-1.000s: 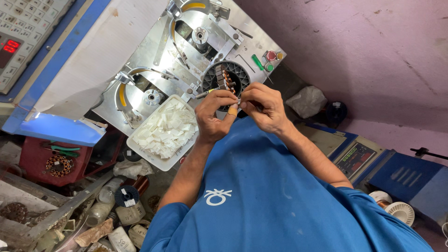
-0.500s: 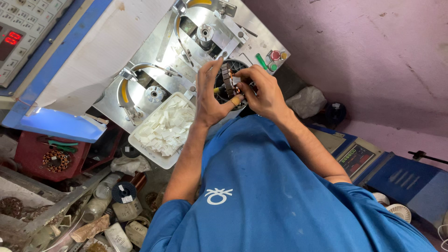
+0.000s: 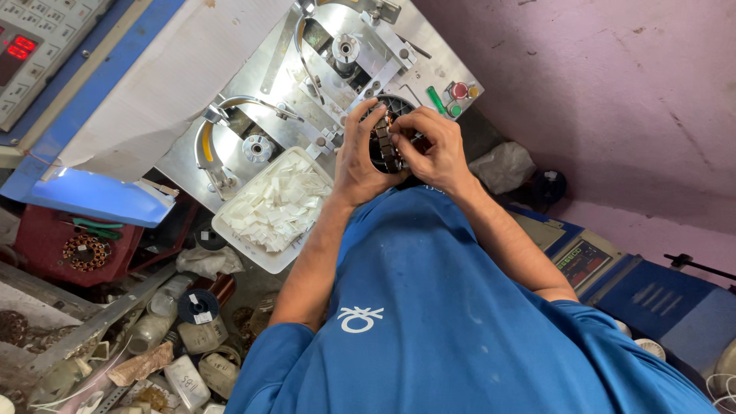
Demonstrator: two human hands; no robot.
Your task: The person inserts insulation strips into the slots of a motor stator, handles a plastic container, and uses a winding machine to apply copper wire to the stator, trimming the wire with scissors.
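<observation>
Over the metal machine (image 3: 307, 84), the left hand (image 3: 359, 157) and right hand (image 3: 433, 146) are both gripping a motor core (image 3: 386, 142), apparently working insulation into its slots; next needs steady fingers.

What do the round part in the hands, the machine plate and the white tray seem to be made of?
The round part, held by the left hand and right hand: dark stacked metal with reddish, copper-like windings, probably wire. The machine plate: bare metal, silvery with a dull shine and scratches. The white tray: likely plastic, with a smooth matte rim; it holds small white slips, perhaps paper.
</observation>
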